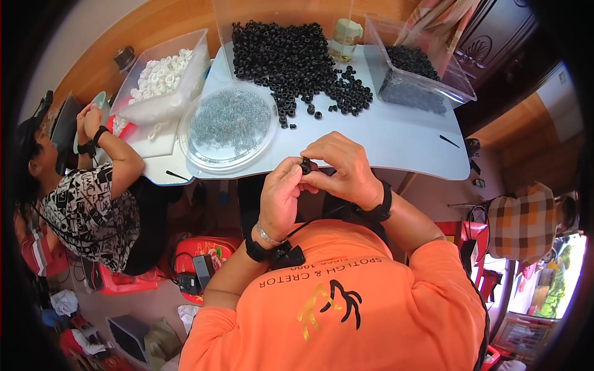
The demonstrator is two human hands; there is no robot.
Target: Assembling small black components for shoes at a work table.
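In front of my chest, just off the table's near edge, my left hand (279,196) is closed, pinching a small black hollow plastic piece (305,166) between thumb and forefinger. My right hand (344,168) meets it from the other side, fingers bent and closed at the same piece. The fingers hide much of it. Beyond my hands many similar black ring-like pieces (284,55) lie heaped and spilled over the white table (396,145). At the left is a round clear tray (193,157) full of tiny greyish pieces (232,120).
A clear bin (455,93) with more black pieces stands at the right, beside a lidded jar (344,40). White plastic parts (162,74) fill another bin (201,59) at the left. A co-worker (93,198) sits there. Thin black sticks (449,141) lie near the table's edges.
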